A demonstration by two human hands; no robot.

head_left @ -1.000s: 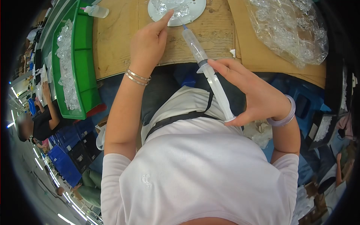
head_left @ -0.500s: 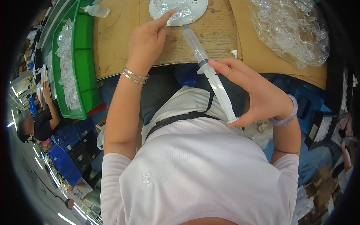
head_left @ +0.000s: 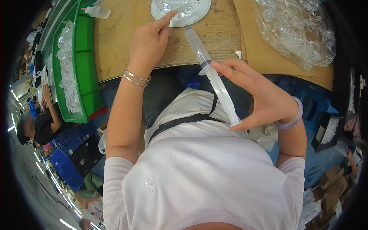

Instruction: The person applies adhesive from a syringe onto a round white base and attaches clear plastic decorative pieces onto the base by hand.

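Observation:
My right hand [head_left: 264, 92] holds a large clear syringe [head_left: 198, 46], with the thumb at the plunger's end and the fingers by the barrel flange. The plunger is drawn far out. Its blue-based needle tip points up to a round white plate [head_left: 199, 17] bearing clear, shiny pieces [head_left: 174, 7]. At the plate's near edge is my left hand [head_left: 150, 42], index finger stretched out over the clear pieces, other fingers curled. Nothing shows in its grip. Whether the fingertip presses on a piece I cannot tell.
A green bin [head_left: 83, 57] of clear pieces stands at the left, beside a small squeeze bottle [head_left: 100, 12]. A clear bag [head_left: 297, 34] of similar pieces lies on cardboard at the right. The wooden table [head_left: 122, 42] ends just before my lap. A co-worker [head_left: 42, 122] is at far left.
Both hands, the syringe and the plate appear shifted very slightly left in view. My grip on the syringe and the plunger's position look the same.

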